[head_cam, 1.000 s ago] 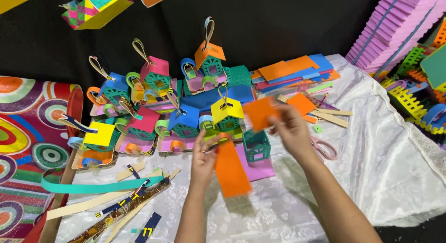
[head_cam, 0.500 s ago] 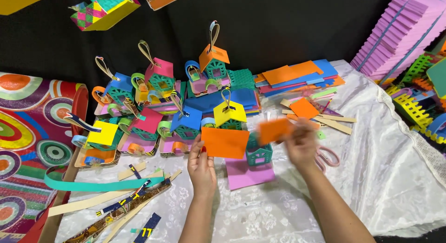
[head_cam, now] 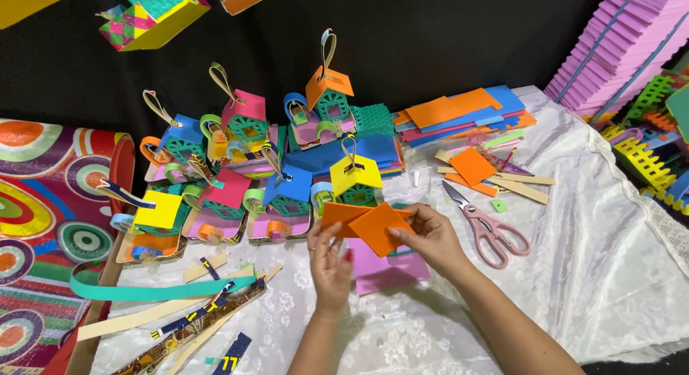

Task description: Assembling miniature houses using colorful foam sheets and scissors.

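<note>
Nearest the viewer, two forearms are rising from the bottom edge over a table (head_cam: 610,274) that is wearing a white embossed cloth. The left hand (head_cam: 330,256) is pinching the left end of an orange foam sheet (head_cam: 341,217), its grip closed on that piece with the thumb on top. The right hand (head_cam: 430,238) is holding an orange foam square (head_cam: 377,228), grip closed on its right corner; the square is projecting toward 9 o'clock from those fingers and is overlapping the sheet, so both orange pieces are lying between the two hands, just above them. Directly beneath, a pink foam piece (head_cam: 391,267) is lying flat on the cloth.

At 3 o'clock from the right hand, pink-handled scissors (head_cam: 481,224) are lying just beside it, blades pointing toward 10 o'clock. At 8 o'clock from the left hand, a teal strip (head_cam: 143,289) and patterned paper strips (head_cam: 194,325) are lying loose.

Farther out, at 12 o'clock, a cluster of small foam houses (head_cam: 287,174) with ribbon loops is standing in rows; a yellow-roofed one (head_cam: 355,174) is standing nearest the hands. At 1 o'clock, a stack of coloured foam sheets (head_cam: 466,113) is resting near the table's far edge, with an orange square (head_cam: 472,165) lying in front of it. At 2 o'clock, a pile of purple corrugated sheets (head_cam: 617,52) is leaning against the dark backdrop.
</note>
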